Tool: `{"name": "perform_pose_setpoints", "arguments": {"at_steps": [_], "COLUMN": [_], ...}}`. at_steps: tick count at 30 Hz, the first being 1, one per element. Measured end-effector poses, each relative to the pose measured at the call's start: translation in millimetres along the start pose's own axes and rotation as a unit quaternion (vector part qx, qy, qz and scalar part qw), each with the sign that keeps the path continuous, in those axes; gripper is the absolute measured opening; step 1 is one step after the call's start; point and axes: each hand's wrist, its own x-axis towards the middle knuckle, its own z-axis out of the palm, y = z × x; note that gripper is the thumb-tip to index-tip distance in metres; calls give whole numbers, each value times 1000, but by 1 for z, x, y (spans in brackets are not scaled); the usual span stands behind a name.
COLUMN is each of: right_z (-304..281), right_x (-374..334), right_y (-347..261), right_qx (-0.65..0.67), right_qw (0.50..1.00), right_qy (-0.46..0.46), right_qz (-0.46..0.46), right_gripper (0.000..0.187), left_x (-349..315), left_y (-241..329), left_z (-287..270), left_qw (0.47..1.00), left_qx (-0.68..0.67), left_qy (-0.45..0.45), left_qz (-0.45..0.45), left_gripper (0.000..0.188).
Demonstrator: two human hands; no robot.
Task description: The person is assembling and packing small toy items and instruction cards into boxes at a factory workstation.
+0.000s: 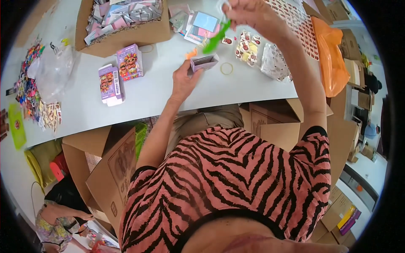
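Observation:
My left hand (185,80) is closed around a small open-topped carton (205,62) near the middle of the white table. Raised at the far side, my right hand (255,16) pinches the clear loop of a green dangling strap-like piece (217,39). Its lower end hangs just above the carton's opening, and its exact kind is unclear. An orange bit (191,53) shows beside the carton. To the left are two purple cartoon-printed boxes, one upright (130,62) and one lying with its flap out (110,85). A thin rubber band (226,68) lies right of the carton.
A cardboard box (126,40) full of small packets stands far left. Colourful trinkets (30,80) and a clear bag (52,74) lie at the left edge. Sticker sheets (248,47), a clear packet (274,61) and an orange bag (331,57) are at right. Another person (59,223) is lower left.

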Motion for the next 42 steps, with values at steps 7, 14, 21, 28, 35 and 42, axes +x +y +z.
{"name": "perform_pose_setpoints", "arguments": {"at_steps": [7,14,21,28,35,42], "right_z": [39,41,46,44,54,77], "right_x": [-41,-37,-42,-52,-58,-56], "right_y": [9,23,23,24,46,66], "right_qx": [-77,-23,-76,-51,-60,-384], "right_qw": [996,999,995,996,995,909], "right_qy": [-12,-21,62,74,81,89], "right_qz": [45,35,-11,12,-12,-137], "right_gripper": [15,23,13,13,12,12], "left_x": [-5,-4,-5,-7,-5,-3], "left_y": [3,7,7,1,3,11], "left_z": [2,0,-1,1,1,-1], "left_qw": [1000,999,999,1000,999,999], "left_qx": [12,33,15,-1,-1,17], "left_qy": [-6,-16,-27,-28,-23,-20], "left_qz": [11,19,21,13,26,20], "left_gripper": [25,27,34,35,34,30]}}
